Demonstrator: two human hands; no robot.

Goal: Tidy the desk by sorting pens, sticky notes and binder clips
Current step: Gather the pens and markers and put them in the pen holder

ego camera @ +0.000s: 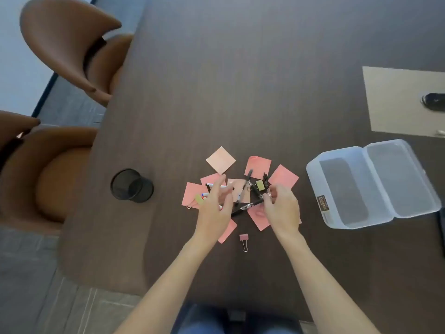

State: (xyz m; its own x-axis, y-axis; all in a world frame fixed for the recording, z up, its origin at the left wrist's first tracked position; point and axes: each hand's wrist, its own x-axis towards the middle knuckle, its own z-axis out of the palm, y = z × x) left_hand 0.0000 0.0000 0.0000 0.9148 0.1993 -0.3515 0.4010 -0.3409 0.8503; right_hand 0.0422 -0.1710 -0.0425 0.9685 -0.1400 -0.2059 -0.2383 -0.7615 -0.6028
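A heap of pink sticky notes, black pens and binder clips lies mid-desk. A paler note sits at the heap's far edge. A yellow binder clip rests among the pens, and a pink binder clip lies alone nearer me. My left hand hovers over the heap's left side with fingers spread, holding nothing. My right hand pinches the end of a black pen that points away from me. Markers with coloured caps show beside my left hand.
A black mesh pen cup stands left of the heap. A clear plastic box with its lid folded open sits to the right. A beige mat lies at far right. Two brown chairs flank the desk's left edge.
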